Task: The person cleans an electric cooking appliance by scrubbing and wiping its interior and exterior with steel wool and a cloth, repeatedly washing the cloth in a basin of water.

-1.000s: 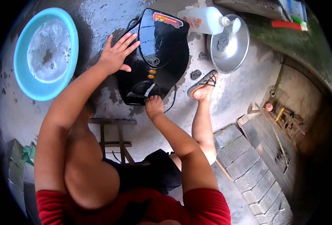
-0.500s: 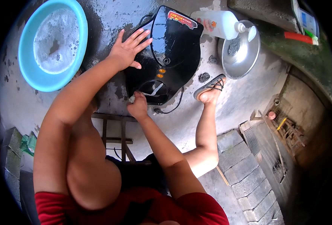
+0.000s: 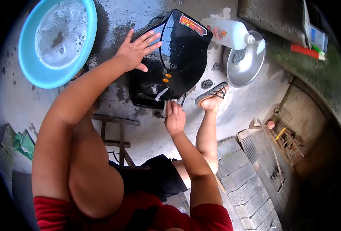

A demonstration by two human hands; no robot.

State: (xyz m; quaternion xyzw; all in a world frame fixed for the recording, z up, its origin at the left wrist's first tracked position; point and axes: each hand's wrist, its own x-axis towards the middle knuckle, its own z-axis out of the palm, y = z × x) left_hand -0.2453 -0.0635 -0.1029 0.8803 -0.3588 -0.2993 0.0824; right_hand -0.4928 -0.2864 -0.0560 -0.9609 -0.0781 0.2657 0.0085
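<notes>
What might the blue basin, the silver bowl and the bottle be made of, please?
The basin looks like smooth plastic, evenly coloured. The bowl appears to be polished metal, given its bright glare. The bottle is probably plastic, with a translucent, milky body.

Open floor (image 3: 112,17) between basin (image 3: 92,29) and appliance (image 3: 186,50), left forearm (image 3: 84,90) across

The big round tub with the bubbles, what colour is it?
The tub is light blue, best seen in the head view.

A rough concrete yard with block edging (image 3: 247,184) and wire-mesh cage (image 3: 280,111).
</notes>
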